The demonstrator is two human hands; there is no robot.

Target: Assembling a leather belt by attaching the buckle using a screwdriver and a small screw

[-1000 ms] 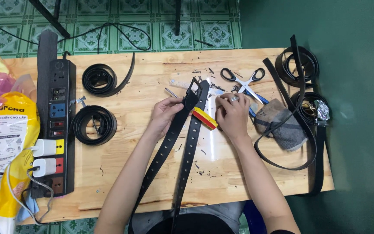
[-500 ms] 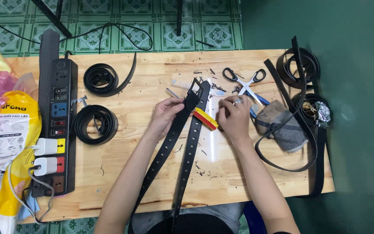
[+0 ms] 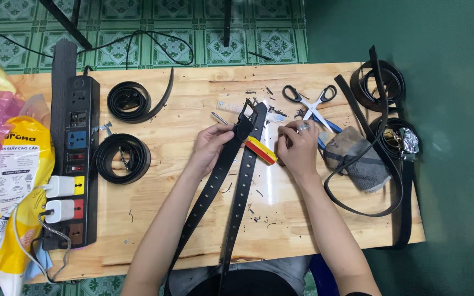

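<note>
A long black belt (image 3: 240, 186) with punched holes lies folded down the middle of the wooden table (image 3: 193, 219), its two strands running toward me and off the near edge. My left hand (image 3: 210, 143) grips the belt near its folded top end, where a dark buckle (image 3: 248, 109) sits. My right hand (image 3: 297, 145), with a ring on one finger, rests beside the belt and holds a small thing between its fingertips that I cannot make out. A red and yellow block (image 3: 261, 149) lies between the two hands, under the belt's right strand.
Two coiled black belts (image 3: 123, 158) lie at the left, beside a black power strip (image 3: 72, 164) with white plugs. Scissors (image 3: 308, 101), a grey cloth (image 3: 357, 159) and more black belts (image 3: 385, 93) sit at the right. Plastic bags (image 3: 6, 181) fill the far left. Small scraps dot the wood.
My right hand has shifted slightly down and left toward the red and yellow block. The left hand keeps its hold on the belt.
</note>
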